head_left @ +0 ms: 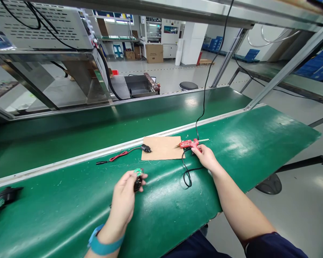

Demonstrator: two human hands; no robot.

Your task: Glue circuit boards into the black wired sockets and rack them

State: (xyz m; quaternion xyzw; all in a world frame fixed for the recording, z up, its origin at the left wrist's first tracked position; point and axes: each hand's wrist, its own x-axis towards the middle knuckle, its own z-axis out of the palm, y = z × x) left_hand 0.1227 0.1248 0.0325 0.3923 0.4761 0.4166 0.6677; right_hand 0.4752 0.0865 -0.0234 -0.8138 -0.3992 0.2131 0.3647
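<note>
My right hand (206,157) is closed around the handle of a red hot glue gun (186,144), its nozzle pointing left over a brown cardboard piece (163,148). A pale glue stick (204,140) pokes out of the gun's back end. In my left hand (125,195), fingers pinch a small black part with a green circuit board (138,173); much of it is hidden by the fingers. On the cardboard's left edge rests a black plug-like part (145,148), with a twisted red and black wire (120,155) running left from it.
The gun's black cord (188,177) loops on the green mat (169,200); another black cable (204,89) hangs from the overhead frame. More black parts with a circuit board (5,199) lie at the far left. A pale rail (134,144) divides bench from conveyor belt (97,125).
</note>
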